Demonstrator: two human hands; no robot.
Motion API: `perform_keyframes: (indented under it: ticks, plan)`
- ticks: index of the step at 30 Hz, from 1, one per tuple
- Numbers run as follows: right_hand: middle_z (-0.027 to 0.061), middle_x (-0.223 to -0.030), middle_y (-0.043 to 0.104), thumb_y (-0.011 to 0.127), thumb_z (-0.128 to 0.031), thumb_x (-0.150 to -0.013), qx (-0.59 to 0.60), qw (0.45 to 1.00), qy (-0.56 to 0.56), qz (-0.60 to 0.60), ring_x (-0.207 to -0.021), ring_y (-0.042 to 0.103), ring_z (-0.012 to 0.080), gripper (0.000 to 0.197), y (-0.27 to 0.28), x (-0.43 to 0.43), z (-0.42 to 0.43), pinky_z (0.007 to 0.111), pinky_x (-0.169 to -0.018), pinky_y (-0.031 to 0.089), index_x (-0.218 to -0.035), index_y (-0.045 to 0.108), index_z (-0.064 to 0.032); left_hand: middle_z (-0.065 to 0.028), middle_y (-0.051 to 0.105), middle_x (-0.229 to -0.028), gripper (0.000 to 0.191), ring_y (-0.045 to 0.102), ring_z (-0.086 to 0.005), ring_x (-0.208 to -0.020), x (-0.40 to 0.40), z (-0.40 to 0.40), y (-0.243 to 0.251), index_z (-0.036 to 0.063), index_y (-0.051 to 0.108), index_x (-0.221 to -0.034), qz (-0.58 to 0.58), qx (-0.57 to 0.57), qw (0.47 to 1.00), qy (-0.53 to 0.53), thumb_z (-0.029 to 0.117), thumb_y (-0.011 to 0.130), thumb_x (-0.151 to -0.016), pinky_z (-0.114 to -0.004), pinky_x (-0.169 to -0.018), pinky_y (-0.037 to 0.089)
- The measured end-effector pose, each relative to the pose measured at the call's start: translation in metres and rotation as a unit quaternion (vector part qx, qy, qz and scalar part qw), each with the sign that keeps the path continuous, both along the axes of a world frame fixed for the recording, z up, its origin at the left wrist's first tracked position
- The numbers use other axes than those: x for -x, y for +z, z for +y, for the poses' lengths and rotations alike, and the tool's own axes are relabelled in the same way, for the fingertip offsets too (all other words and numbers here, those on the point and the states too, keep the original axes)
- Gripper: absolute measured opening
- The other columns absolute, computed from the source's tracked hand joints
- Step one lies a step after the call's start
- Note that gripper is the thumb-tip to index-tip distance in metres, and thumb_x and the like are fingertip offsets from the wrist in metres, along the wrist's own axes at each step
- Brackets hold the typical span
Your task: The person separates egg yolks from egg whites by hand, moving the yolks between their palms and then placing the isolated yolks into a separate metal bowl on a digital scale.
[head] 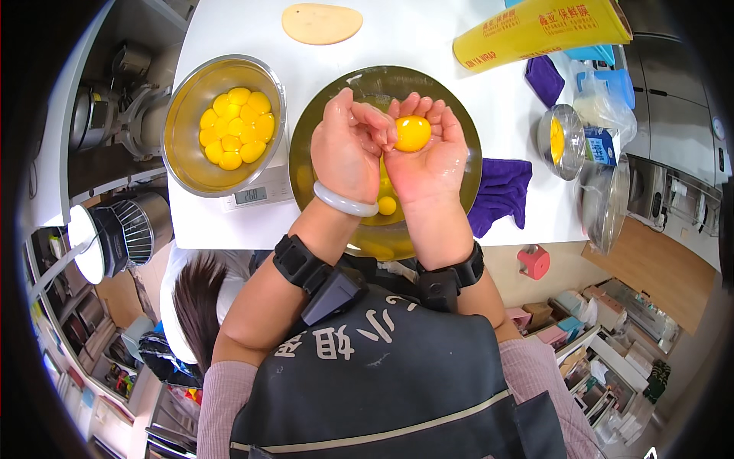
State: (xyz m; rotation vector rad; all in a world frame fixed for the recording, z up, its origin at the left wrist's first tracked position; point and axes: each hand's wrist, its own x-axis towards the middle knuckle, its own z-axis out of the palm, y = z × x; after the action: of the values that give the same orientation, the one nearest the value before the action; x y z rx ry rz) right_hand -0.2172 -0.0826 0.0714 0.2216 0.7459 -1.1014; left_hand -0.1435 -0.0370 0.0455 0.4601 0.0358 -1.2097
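Observation:
A whole egg yolk (413,133) rests in the cupped palm of my right hand (431,155). My left hand (348,143), with a pale bangle at the wrist, is curled against it; its fingertips reach the yolk's left edge, and its palm is partly hidden. Both hands are wet and held above a large bowl (308,123). Down in that bowl, between my wrists, another yolk (387,205) sits in clear egg liquid. To the left, a steel bowl (186,155) holds several yolks (236,127) and stands on a digital kitchen scale (261,194).
A roll of plastic wrap (539,31) lies at the table's back right. Purple cloths (499,192) lie right of the large bowl, near a small metal bowl (565,146) with something yellow inside. A beige oval disc (322,24) is at the back. Another person's dark hair (198,304) shows low left.

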Motion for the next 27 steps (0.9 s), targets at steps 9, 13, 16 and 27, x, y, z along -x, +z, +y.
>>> perform_keyframes:
  ticks: [9, 13, 16, 27]
  plan:
    - [0.0046, -0.071, 0.056, 0.041, -0.016, -0.083, 0.032, 0.996, 0.007, -0.084, -0.076, 0.055, 0.0182, 0.019, 0.000, 0.020, -0.010, 0.037, -0.084, 0.041, -0.071, 0.052, -0.0054, -0.0107, 0.056, -0.091, 0.036, 0.050, -0.0165, -0.089, 0.005, -0.003, 0.002, -0.0036, 0.053, -0.092, -0.081, -0.225, 0.968, -0.072, 0.027, 0.036, -0.084, -0.026, -0.077, 0.038]
    - [0.0029, -0.064, 0.050, 0.043, -0.019, -0.082, 0.056, 0.996, 0.042, -0.048, -0.068, 0.052, 0.0176, 0.021, 0.006, 0.015, -0.002, 0.036, -0.079, 0.043, -0.065, 0.047, -0.0075, -0.0102, 0.054, -0.097, 0.038, 0.047, -0.0177, -0.096, 0.012, -0.006, 0.015, -0.0050, 0.051, -0.099, -0.030, -0.177, 0.981, -0.077, 0.027, 0.035, -0.084, -0.029, -0.085, 0.036]
    - [0.0045, -0.058, 0.043, 0.043, -0.028, -0.082, 0.079, 0.994, 0.052, -0.052, -0.061, 0.044, 0.0196, 0.030, 0.004, 0.008, 0.005, 0.035, -0.069, 0.042, -0.060, 0.046, -0.0082, -0.0124, 0.054, -0.099, 0.039, 0.048, -0.0199, -0.097, 0.014, -0.005, 0.012, -0.0056, 0.051, -0.099, 0.029, -0.122, 0.988, -0.085, 0.026, 0.035, -0.084, -0.030, -0.090, 0.034]
    - [0.0035, -0.054, 0.042, 0.042, -0.026, -0.082, 0.113, 0.991, 0.072, 0.018, -0.042, 0.029, 0.0101, 0.030, -0.004, 0.020, 0.002, 0.023, -0.039, 0.022, -0.061, 0.048, -0.0053, -0.0192, 0.051, -0.107, 0.037, 0.046, -0.0280, -0.103, 0.007, -0.003, 0.003, -0.0040, 0.052, -0.096, 0.211, -0.052, 0.974, -0.063, 0.025, 0.032, -0.084, -0.037, -0.092, 0.033]
